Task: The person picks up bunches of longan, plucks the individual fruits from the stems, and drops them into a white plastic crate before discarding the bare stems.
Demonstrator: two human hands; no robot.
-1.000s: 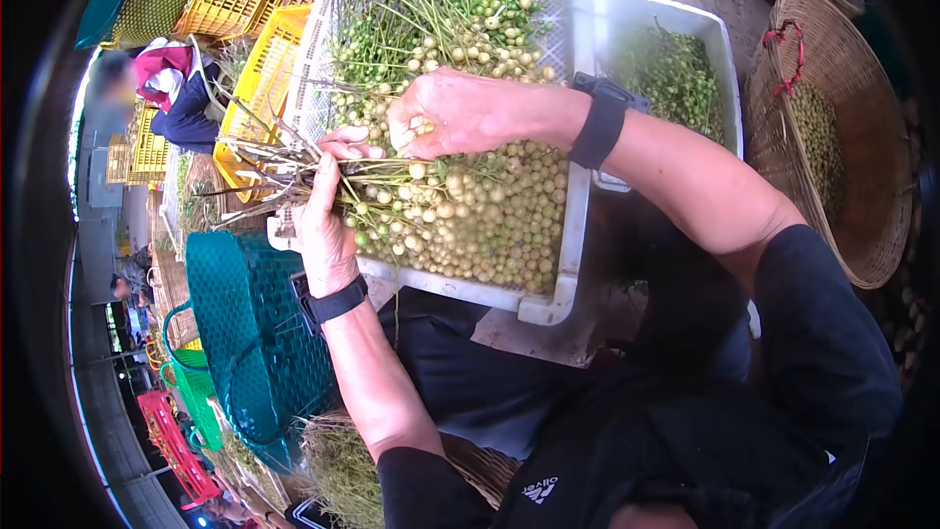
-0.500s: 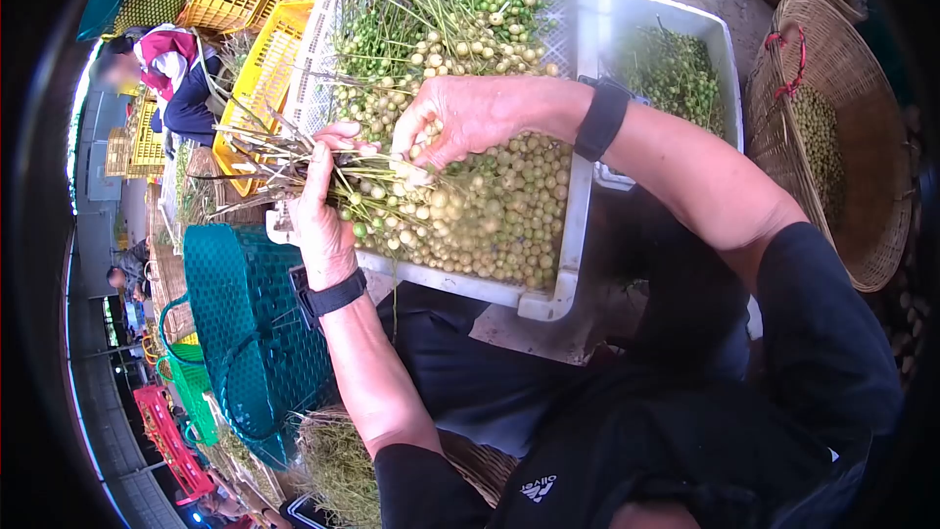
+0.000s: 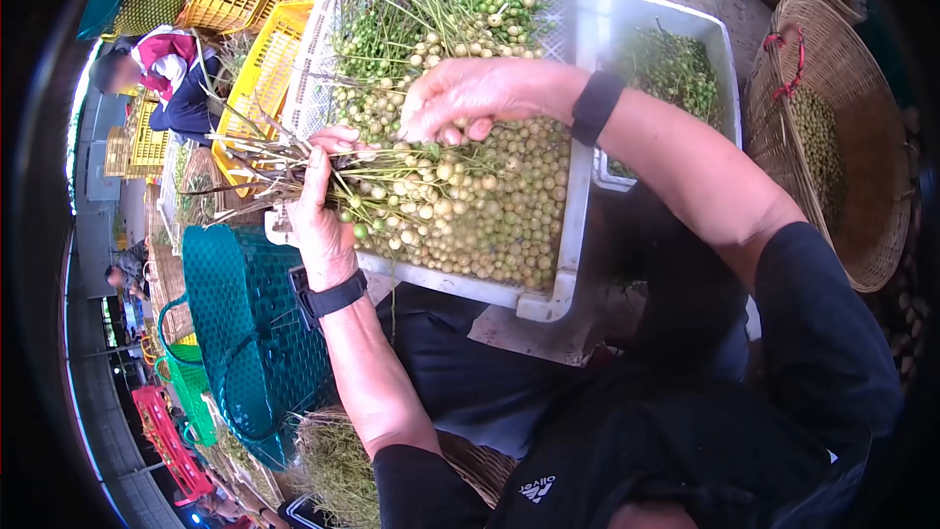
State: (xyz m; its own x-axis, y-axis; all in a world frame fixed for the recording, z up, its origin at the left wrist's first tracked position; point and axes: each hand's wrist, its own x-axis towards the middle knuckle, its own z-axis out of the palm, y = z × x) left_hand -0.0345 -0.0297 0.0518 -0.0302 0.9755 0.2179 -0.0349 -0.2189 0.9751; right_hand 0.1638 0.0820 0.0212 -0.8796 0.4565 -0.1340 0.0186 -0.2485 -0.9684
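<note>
A bunch of fruit stems (image 3: 377, 173) is clasped in my left hand (image 3: 321, 211). Its dry brown ends stick out to the left, and its green stalks with small round yellow-green fruits point right. Just above those stalks is my right hand (image 3: 465, 103), fingers curled in and closed; what they hold, if anything, is hidden. Under both hands stands a white plastic crate (image 3: 534, 304), its near part full of loose round fruits (image 3: 534, 206). More uncut stems with green fruits (image 3: 441, 5) lie across its far part.
To the right are a white tub (image 3: 720, 69) of green fruits and a wicker basket (image 3: 862, 186) with pale fruits. A teal woven basket (image 3: 250, 323) stands by my left forearm. Yellow crates (image 3: 279, 69) and a seated person (image 3: 176, 78) are at upper left.
My right hand has lifted up and slightly away from the bunch, uncovering the fruits and stalks beneath it. The left hand keeps its hold in about the same place.
</note>
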